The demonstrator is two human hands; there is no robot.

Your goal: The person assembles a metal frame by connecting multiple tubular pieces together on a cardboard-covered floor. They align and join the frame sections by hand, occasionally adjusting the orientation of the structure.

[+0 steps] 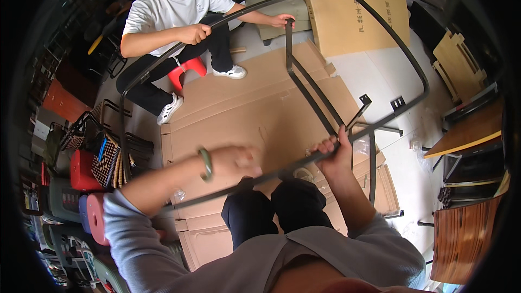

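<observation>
My right hand [336, 154] grips the near bar of a large black metal tube frame [392, 124], a rounded rectangle held up above my knees. Small drilled mounting plates [398, 103] are fixed to it. My left hand [240, 162], blurred, is just above the near bar on the left, its fingers loosely bent and nothing visible in them. A green bangle [206, 164] circles that wrist. Across from me, a seated person's hand [197, 34] clasps the far bar. Their other hand [283, 20] touches the top of a bent black metal leg piece [309, 93].
Flattened cardboard [228, 118] covers the floor between us. The person sits on a red plastic stool [188, 69]. A large printed carton [358, 20] leans behind. Woven chairs [108, 160] and several stools crowd the left; wooden panels [464, 240] and folding furniture line the right.
</observation>
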